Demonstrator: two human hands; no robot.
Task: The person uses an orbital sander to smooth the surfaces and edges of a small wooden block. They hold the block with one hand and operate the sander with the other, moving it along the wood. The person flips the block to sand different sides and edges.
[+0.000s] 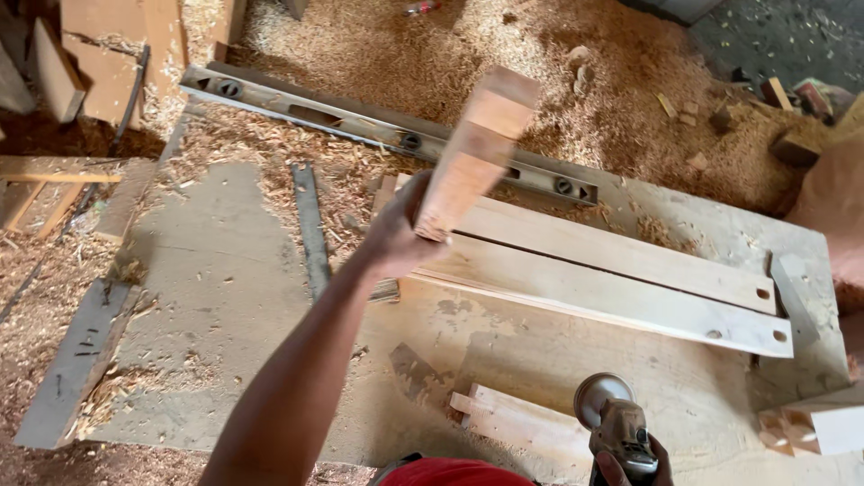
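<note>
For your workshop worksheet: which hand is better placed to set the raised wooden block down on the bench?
The left hand: it already grips the wooden block above the workbench. The right hand holds the angle grinder.

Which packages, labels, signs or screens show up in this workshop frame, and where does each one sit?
None: no package, label, sign or screen is in view.
Left hand: raised above the dusty workbench, holding a blurred pale wooden block.
Right hand: at the bottom edge, gripping a grey angle grinder with round disc.
Long grey metal spirit level: along the bench's far edge, no readable face.
</note>
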